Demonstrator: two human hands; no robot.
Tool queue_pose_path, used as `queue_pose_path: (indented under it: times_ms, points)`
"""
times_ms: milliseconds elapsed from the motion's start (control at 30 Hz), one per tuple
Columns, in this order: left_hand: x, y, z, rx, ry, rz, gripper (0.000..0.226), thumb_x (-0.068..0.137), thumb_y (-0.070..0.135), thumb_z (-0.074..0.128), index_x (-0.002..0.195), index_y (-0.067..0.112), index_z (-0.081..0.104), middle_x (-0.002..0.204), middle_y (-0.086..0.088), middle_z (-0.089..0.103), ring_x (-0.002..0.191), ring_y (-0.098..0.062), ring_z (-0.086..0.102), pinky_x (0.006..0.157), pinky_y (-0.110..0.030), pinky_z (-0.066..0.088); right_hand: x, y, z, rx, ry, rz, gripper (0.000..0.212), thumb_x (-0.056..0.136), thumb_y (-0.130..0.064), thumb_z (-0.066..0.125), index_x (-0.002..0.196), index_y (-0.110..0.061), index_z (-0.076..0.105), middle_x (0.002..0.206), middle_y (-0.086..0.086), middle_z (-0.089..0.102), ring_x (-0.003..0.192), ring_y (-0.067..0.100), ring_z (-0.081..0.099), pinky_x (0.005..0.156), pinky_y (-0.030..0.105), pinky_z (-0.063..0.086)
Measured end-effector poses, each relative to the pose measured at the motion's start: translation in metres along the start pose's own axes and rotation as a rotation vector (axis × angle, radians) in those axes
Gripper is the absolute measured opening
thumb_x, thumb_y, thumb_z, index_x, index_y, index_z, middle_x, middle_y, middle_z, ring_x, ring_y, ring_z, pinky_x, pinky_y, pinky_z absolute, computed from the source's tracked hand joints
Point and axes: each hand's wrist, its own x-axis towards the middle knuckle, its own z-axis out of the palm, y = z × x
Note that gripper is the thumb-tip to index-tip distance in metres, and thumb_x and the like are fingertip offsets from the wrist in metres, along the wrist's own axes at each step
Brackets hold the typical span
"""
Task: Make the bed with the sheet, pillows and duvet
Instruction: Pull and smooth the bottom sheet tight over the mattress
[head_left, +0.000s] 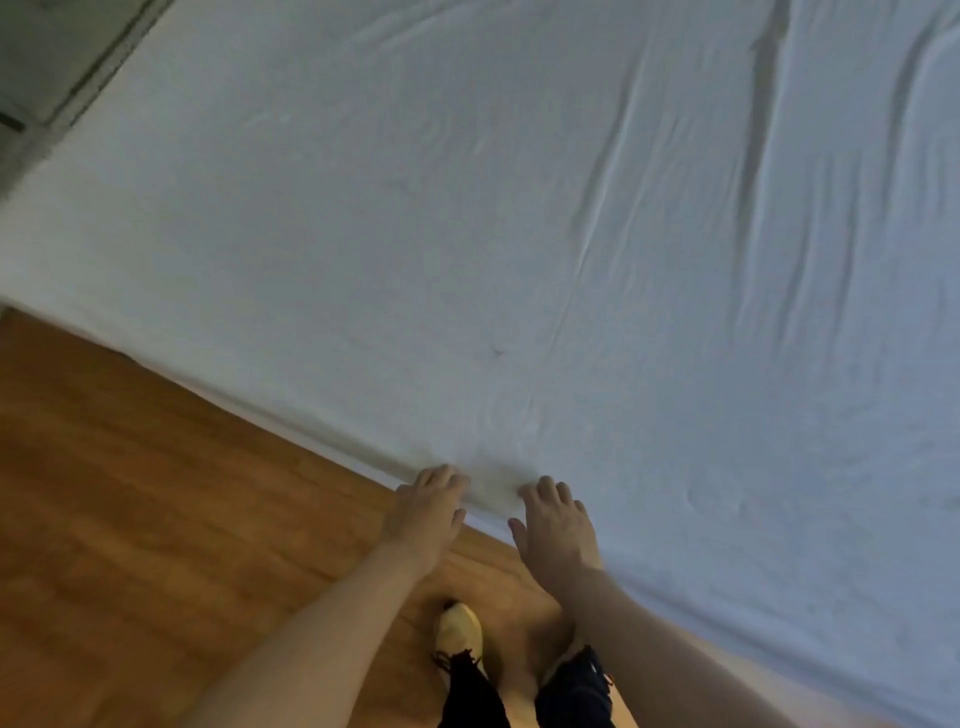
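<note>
A white sheet covers the mattress and fills most of the view, with long creases toward the upper right. Both my hands are at the near edge of the bed. My left hand lies over the edge with its fingertips curled onto the sheet's hem. My right hand rests on the sheet just beside it, fingers bent down into the fabric. Whether either hand pinches the cloth is hidden by the fingers. No pillows or duvet are in view.
A wooden floor runs along the bed's near side at the lower left. My foot in a yellow shoe stands close to the bed. A grey wall or frame shows at the top left corner.
</note>
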Motion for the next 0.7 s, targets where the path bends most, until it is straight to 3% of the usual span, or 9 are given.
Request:
queue_pose_path:
  times_ms: [100, 300, 700]
  points:
    - [-0.009, -0.036, -0.015, 0.027, 0.028, 0.009, 0.042, 0.103, 0.028, 0.045, 0.143, 0.021, 0.040, 0.141, 0.004, 0.042, 0.131, -0.019, 0.039, 0.105, -0.037, 0.040, 0.026, -0.051, 0.000, 0.019, 0.017, -0.007, 0.043, 0.104, -0.039, 0.040, 0.143, -0.019, 0.040, 0.139, 0.002, 0.042, 0.127, 0.022, 0.042, 0.106, 0.034, 0.039]
    - [-0.011, -0.131, -0.062, -0.011, 0.160, -0.112, 0.047, 0.104, 0.032, 0.043, 0.148, 0.019, 0.034, 0.147, 0.001, 0.039, 0.135, -0.020, 0.039, 0.106, -0.038, 0.042, 0.080, -0.143, -0.007, 0.066, 0.029, -0.004, 0.042, 0.103, -0.038, 0.043, 0.141, -0.019, 0.042, 0.136, 0.001, 0.045, 0.125, 0.021, 0.044, 0.105, 0.034, 0.040]
    - [0.039, -0.300, -0.144, -0.012, 0.114, -0.131, 0.042, 0.102, 0.032, 0.043, 0.142, 0.020, 0.039, 0.139, 0.003, 0.039, 0.125, -0.019, 0.043, 0.095, -0.037, 0.046, 0.208, -0.279, -0.033, 0.064, -0.005, -0.076, 0.037, 0.103, -0.034, 0.042, 0.135, -0.015, 0.043, 0.131, 0.004, 0.045, 0.121, 0.023, 0.043, 0.099, 0.033, 0.042]
